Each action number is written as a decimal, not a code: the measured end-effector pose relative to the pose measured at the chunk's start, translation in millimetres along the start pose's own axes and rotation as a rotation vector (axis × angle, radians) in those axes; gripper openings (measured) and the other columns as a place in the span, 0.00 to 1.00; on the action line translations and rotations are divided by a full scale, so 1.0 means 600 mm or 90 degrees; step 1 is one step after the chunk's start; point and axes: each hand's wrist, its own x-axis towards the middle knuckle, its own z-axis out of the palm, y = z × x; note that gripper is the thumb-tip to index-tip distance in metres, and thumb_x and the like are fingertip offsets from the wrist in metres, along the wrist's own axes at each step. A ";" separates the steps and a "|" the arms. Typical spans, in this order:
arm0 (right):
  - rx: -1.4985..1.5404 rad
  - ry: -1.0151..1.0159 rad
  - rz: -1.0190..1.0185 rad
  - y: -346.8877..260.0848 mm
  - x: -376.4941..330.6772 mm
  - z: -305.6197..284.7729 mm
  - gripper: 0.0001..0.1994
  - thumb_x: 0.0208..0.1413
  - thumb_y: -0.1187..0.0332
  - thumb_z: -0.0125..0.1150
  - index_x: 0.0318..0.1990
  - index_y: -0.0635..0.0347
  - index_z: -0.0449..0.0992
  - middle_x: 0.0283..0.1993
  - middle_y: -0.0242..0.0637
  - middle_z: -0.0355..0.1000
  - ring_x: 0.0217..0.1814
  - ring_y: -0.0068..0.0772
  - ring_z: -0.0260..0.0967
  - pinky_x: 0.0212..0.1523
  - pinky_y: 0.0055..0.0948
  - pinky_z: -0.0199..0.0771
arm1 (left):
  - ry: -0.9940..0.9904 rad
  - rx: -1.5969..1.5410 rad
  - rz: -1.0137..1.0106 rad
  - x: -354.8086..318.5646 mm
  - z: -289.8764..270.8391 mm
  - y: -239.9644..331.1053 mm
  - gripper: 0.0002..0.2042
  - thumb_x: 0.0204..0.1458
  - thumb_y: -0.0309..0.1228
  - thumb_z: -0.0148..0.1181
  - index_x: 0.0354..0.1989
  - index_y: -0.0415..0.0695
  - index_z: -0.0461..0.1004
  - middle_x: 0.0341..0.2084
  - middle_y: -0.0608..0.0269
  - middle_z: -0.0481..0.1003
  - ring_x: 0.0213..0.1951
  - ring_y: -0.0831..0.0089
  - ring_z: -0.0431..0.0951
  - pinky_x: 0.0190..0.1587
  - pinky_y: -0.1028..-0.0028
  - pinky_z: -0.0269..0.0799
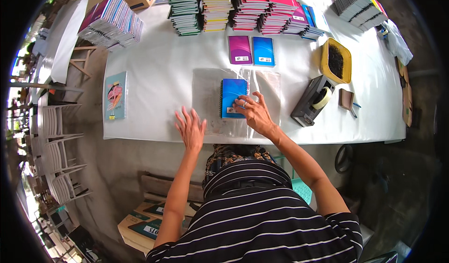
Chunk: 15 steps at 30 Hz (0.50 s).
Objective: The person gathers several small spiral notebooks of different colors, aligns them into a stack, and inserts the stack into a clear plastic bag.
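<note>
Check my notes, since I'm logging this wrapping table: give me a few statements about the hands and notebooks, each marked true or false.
1. The right hand rests on a blue notebook. True.
2. The left hand holds a notebook. False: it is spread open, holding nothing, at the clear plastic sheet.
3. The tape dispenser sits to the person's left. False: it is to the right.
4. A purple notebook lies beside another blue one. True.

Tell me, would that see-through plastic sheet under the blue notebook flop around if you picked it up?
Probably yes. The clear plastic sheet looks thin and lies flat with shiny creases, so it would likely droop and weigh little. It may also slide easily on the smooth white table; the right hand pressing the blue notebook seems to pin it.
</note>
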 end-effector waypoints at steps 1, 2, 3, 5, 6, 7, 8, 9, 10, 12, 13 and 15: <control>-0.009 -0.009 -0.001 -0.003 0.003 0.000 0.15 0.48 0.77 0.53 0.43 0.55 0.79 0.52 0.30 0.71 0.62 0.30 0.61 0.66 0.50 0.48 | -0.011 0.037 0.017 -0.025 0.010 -0.012 0.25 0.55 0.38 0.57 0.62 0.47 0.65 0.66 0.49 0.56 0.69 0.44 0.46 0.64 0.41 0.45; -0.018 -0.017 -0.001 -0.004 0.006 0.001 0.15 0.48 0.77 0.53 0.43 0.56 0.79 0.51 0.30 0.71 0.62 0.31 0.61 0.66 0.51 0.48 | -0.022 0.073 0.033 -0.041 0.022 -0.024 0.24 0.55 0.37 0.58 0.61 0.49 0.67 0.66 0.51 0.55 0.69 0.45 0.45 0.64 0.40 0.44; -0.030 -0.028 -0.001 -0.006 0.007 0.000 0.15 0.48 0.77 0.53 0.43 0.57 0.79 0.51 0.31 0.71 0.62 0.32 0.62 0.66 0.51 0.48 | -0.007 0.064 0.039 -0.041 0.022 -0.022 0.22 0.56 0.36 0.57 0.60 0.50 0.68 0.66 0.53 0.56 0.69 0.45 0.45 0.64 0.40 0.43; -0.041 -0.001 -0.018 -0.011 0.007 0.001 0.13 0.47 0.77 0.53 0.41 0.58 0.79 0.49 0.33 0.71 0.59 0.34 0.63 0.64 0.47 0.52 | 0.022 0.047 0.052 -0.039 0.028 -0.012 0.20 0.56 0.34 0.56 0.59 0.51 0.70 0.65 0.57 0.59 0.69 0.46 0.45 0.66 0.42 0.39; -0.049 0.015 -0.025 -0.012 0.009 0.001 0.13 0.47 0.78 0.54 0.40 0.59 0.79 0.48 0.34 0.71 0.58 0.34 0.63 0.63 0.45 0.54 | 0.016 0.044 0.047 -0.038 0.017 -0.003 0.21 0.55 0.26 0.56 0.58 0.51 0.71 0.65 0.58 0.60 0.67 0.48 0.53 0.64 0.48 0.52; -0.027 0.016 -0.025 -0.012 0.011 0.004 0.11 0.47 0.78 0.54 0.39 0.61 0.78 0.48 0.36 0.70 0.56 0.35 0.64 0.60 0.44 0.57 | 0.014 -0.111 0.014 -0.038 0.011 0.004 0.22 0.54 0.23 0.55 0.59 0.51 0.69 0.64 0.57 0.60 0.66 0.48 0.56 0.62 0.51 0.56; -0.005 0.016 -0.025 -0.012 0.014 0.007 0.10 0.47 0.78 0.55 0.37 0.62 0.78 0.47 0.37 0.70 0.54 0.36 0.65 0.57 0.42 0.61 | 0.012 -0.266 -0.019 -0.039 0.006 0.010 0.24 0.53 0.20 0.54 0.60 0.51 0.68 0.64 0.55 0.61 0.65 0.48 0.59 0.61 0.54 0.60; 0.019 0.017 -0.029 -0.015 0.017 0.011 0.08 0.47 0.78 0.55 0.36 0.64 0.78 0.47 0.39 0.70 0.53 0.37 0.66 0.54 0.40 0.65 | 0.013 -0.418 -0.055 -0.043 -0.003 0.016 0.26 0.53 0.17 0.53 0.62 0.51 0.67 0.63 0.54 0.61 0.64 0.47 0.61 0.60 0.57 0.64; 0.084 0.018 0.007 -0.018 0.020 0.015 0.07 0.47 0.78 0.55 0.35 0.65 0.76 0.45 0.41 0.69 0.51 0.39 0.66 0.51 0.39 0.66 | 0.061 -0.456 -0.045 -0.045 -0.018 0.031 0.27 0.52 0.15 0.52 0.61 0.50 0.67 0.63 0.53 0.62 0.62 0.49 0.64 0.57 0.61 0.67; 0.214 0.020 0.079 -0.029 0.028 0.023 0.05 0.47 0.79 0.55 0.32 0.68 0.74 0.40 0.43 0.69 0.48 0.43 0.66 0.43 0.36 0.68 | 0.158 -0.531 -0.024 -0.052 -0.046 0.062 0.28 0.50 0.11 0.50 0.60 0.48 0.68 0.61 0.51 0.64 0.59 0.52 0.69 0.52 0.69 0.73; 0.268 0.015 0.113 -0.033 0.035 0.026 0.04 0.47 0.78 0.57 0.31 0.69 0.74 0.39 0.45 0.68 0.47 0.45 0.67 0.42 0.37 0.69 | 0.132 -0.464 0.064 -0.057 -0.049 0.070 0.28 0.50 0.12 0.51 0.60 0.47 0.68 0.61 0.51 0.64 0.59 0.53 0.68 0.52 0.67 0.73; 0.376 0.004 0.180 -0.039 0.056 0.032 0.06 0.47 0.75 0.59 0.27 0.70 0.72 0.38 0.47 0.68 0.44 0.48 0.68 0.40 0.40 0.70 | 0.079 -0.323 0.238 -0.066 -0.052 0.079 0.26 0.49 0.14 0.54 0.60 0.45 0.68 0.61 0.51 0.64 0.59 0.55 0.68 0.51 0.65 0.75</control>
